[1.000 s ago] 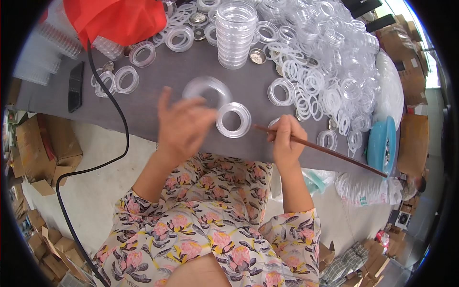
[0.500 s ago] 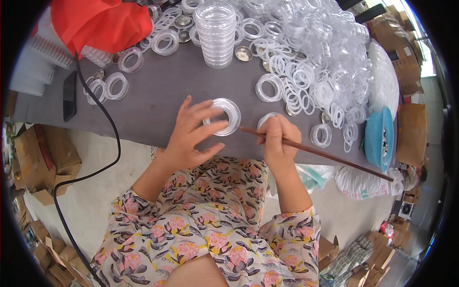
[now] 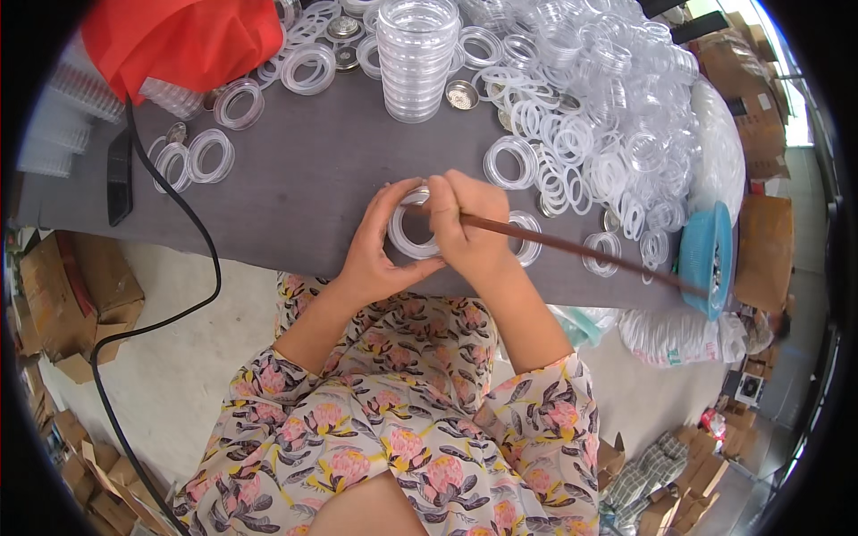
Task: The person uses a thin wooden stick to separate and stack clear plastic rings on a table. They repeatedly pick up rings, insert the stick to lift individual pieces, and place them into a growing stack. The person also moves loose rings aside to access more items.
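Grey table [image 3: 304,179], strewn at right with a heap of clear plastic rings [image 3: 617,116]; tall stack of clear round cases [image 3: 416,55] at the far edge. Left hand [image 3: 375,246] cupped around a clear ring case [image 3: 413,234] at the near table edge. Right hand [image 3: 469,228] clenched on a thin brown stick [image 3: 590,253], fingers also pressing the case.

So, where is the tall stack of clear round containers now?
In the head view, the stack of clear containers stands at the table's far edge, beyond both hands, right of the red cloth.
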The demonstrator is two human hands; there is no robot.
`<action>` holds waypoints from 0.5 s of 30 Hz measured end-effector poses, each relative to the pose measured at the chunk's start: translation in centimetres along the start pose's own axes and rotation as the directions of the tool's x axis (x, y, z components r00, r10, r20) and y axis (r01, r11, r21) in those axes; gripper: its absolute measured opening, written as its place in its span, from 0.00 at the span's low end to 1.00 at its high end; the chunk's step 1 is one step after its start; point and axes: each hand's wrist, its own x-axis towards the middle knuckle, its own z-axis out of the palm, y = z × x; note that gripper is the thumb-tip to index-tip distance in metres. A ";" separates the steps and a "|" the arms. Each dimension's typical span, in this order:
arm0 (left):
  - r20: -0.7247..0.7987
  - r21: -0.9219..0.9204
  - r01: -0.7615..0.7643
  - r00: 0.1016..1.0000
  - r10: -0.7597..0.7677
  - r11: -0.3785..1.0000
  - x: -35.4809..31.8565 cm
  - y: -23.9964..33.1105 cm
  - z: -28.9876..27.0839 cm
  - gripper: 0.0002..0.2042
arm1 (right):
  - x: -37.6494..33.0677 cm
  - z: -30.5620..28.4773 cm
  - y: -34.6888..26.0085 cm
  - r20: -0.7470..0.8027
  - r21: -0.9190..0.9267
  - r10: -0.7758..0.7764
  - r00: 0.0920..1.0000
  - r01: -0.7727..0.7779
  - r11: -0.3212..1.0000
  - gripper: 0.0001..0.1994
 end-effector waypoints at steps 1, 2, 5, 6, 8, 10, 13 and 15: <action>-0.002 -0.017 0.002 1.000 -0.002 1.000 0.0 0.0 0.0 0.40 | 0.6 -0.5 0.2 -0.036 -0.164 -0.119 0.992 0.111 0.980 0.15; -0.004 -0.034 0.004 1.000 -0.004 0.999 0.1 0.1 0.0 0.40 | 0.6 -0.9 0.3 -0.022 -0.183 -0.118 0.993 0.112 0.977 0.15; 0.026 -0.007 -0.008 1.000 0.008 1.000 0.0 -0.1 -0.1 0.40 | 0.3 -2.5 0.0 0.039 -0.301 -0.141 0.989 0.146 0.942 0.15; 0.041 0.016 -0.015 0.999 0.015 1.000 -0.1 -0.2 -0.2 0.40 | -0.1 -2.7 -0.2 0.064 -0.304 -0.131 0.989 0.144 0.942 0.15; -0.018 -0.024 0.019 1.000 -0.019 1.000 -0.1 -0.1 0.2 0.39 | -0.7 -3.1 -0.7 0.111 -0.310 -0.113 0.987 0.143 0.940 0.15; -0.041 -0.038 0.035 0.998 -0.037 0.999 -0.1 0.0 0.4 0.39 | -1.3 -3.3 -1.1 0.093 -0.317 -0.092 0.991 0.117 0.941 0.16; -0.024 -0.039 0.045 0.999 -0.046 0.998 0.3 0.4 0.4 0.39 | -1.5 -3.3 -1.1 0.040 -0.322 -0.046 0.998 0.057 0.945 0.16; -0.014 -0.064 0.064 0.998 -0.065 0.996 0.5 0.5 0.3 0.39 | -1.5 -3.2 -1.2 0.015 -0.338 -0.026 1.000 0.030 0.941 0.16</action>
